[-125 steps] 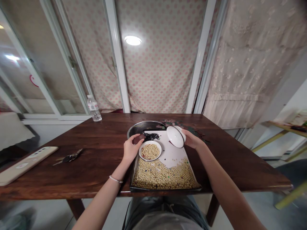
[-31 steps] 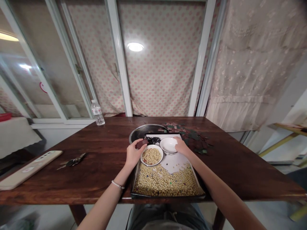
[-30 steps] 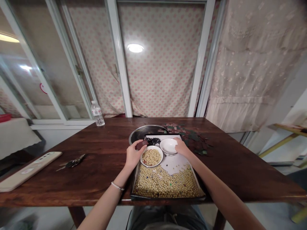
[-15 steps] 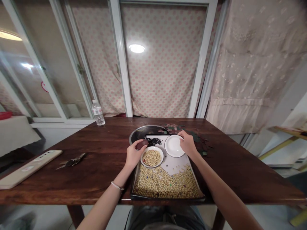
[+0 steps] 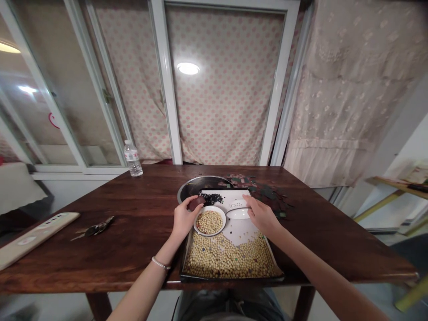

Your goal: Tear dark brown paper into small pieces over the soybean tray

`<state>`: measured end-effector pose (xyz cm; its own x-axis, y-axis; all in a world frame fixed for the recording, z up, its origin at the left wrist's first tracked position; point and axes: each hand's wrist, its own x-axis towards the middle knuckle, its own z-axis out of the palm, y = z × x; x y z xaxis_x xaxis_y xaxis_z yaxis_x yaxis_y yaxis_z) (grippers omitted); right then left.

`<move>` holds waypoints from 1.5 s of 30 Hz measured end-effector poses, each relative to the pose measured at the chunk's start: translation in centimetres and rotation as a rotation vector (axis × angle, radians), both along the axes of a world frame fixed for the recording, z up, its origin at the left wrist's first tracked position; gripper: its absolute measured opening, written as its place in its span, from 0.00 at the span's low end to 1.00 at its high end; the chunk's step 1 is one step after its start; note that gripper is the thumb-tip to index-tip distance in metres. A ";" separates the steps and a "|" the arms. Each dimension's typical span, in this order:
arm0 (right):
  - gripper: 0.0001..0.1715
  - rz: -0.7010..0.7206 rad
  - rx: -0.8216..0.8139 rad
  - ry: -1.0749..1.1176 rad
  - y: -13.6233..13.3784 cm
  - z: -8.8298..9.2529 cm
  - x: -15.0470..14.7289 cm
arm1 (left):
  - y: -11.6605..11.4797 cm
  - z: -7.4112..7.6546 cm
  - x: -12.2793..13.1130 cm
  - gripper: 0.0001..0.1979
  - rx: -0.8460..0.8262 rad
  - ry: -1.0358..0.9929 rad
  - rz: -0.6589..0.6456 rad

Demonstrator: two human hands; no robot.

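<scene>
My left hand [image 5: 183, 218] grips a dark reddish-brown piece [image 5: 196, 203] between thumb and fingers, beside the left rim of a white bowl [image 5: 210, 207] full of pale yellow beans [image 5: 210, 222]. A second white dish [image 5: 238, 214] with a dark rim is tipped up, its right edge pinched in my right hand [image 5: 264, 216]. Both dishes are over a shallow black-edged tray [image 5: 236, 231] with a white bottom. Loose yellow beans [image 5: 230, 261] spread across the tray's near half, with a few coloured bits among them. Small black beans [image 5: 213, 199] lie in its far left corner.
Behind the tray is a round dark plate [image 5: 190, 186]. Flat green and reddish pieces [image 5: 267, 192] are scattered at the back right. Keys [image 5: 95, 228], a pale phone-shaped object [image 5: 36, 238] and a water bottle [image 5: 133, 159] stand or lie on the left of the wooden table [image 5: 143, 200].
My right hand has tilted the white dish from nearly flat to steeply tipped. My left hand keeps its hold on the reddish-brown piece. The view has shifted slightly.
</scene>
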<state>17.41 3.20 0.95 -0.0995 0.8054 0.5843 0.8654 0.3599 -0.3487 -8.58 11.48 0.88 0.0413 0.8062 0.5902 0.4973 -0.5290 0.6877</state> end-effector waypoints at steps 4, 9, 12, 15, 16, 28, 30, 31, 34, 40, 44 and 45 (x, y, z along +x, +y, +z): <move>0.32 0.135 -0.093 -0.056 -3.1 0.3 0.7 | 0.0 -0.1 0.1 0.15 0.012 0.005 -0.018; 0.27 0.180 -0.240 -0.106 -5.1 0.3 0.6 | 0.0 -0.2 0.0 0.16 0.008 0.052 -0.028; 0.31 0.093 -0.302 -0.136 -5.3 -0.1 0.2 | 0.0 -0.1 0.0 0.17 0.002 0.073 -0.028; 0.33 0.054 -0.293 -0.196 -5.0 -0.4 0.0 | -0.1 -0.1 0.0 0.17 0.000 0.071 -0.030; 0.32 0.037 -0.285 -0.210 -4.8 -0.4 -0.1 | -0.1 -0.1 0.1 0.17 -0.004 0.071 -0.029; 0.28 -0.032 -0.241 -0.393 -5.0 0.2 -1.6 | -0.4 -0.3 0.3 0.16 -0.025 0.077 -0.049; 0.29 -0.028 -0.238 -0.426 -5.1 0.0 -1.7 | -0.4 -0.3 0.3 0.16 -0.024 0.082 -0.051; 0.29 -0.022 -0.236 -0.436 -5.1 -0.1 -1.7 | -0.4 -0.3 0.3 0.16 -0.022 0.083 -0.052; 0.29 0.008 -0.225 -0.442 -5.0 -0.2 -1.6 | -0.4 -0.3 0.3 0.16 -0.015 0.087 -0.053; 0.29 0.047 -0.192 -0.405 -4.7 -0.2 -1.4 | -0.6 0.2 0.1 0.18 0.002 0.101 -0.096; 0.29 0.071 -0.176 -0.383 -4.7 -0.3 -1.2 | -0.8 0.5 0.1 0.18 -0.013 0.066 -0.194; 0.28 0.085 -0.168 -0.370 -4.7 -0.4 -1.2 | -0.9 0.6 0.1 0.18 -0.024 0.056 -0.225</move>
<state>16.25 -1.53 0.58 -0.3481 0.8664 0.3579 0.9132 0.3997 -0.0793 -8.46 10.59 1.43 0.2538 0.7867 0.5627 0.4062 -0.6147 0.6761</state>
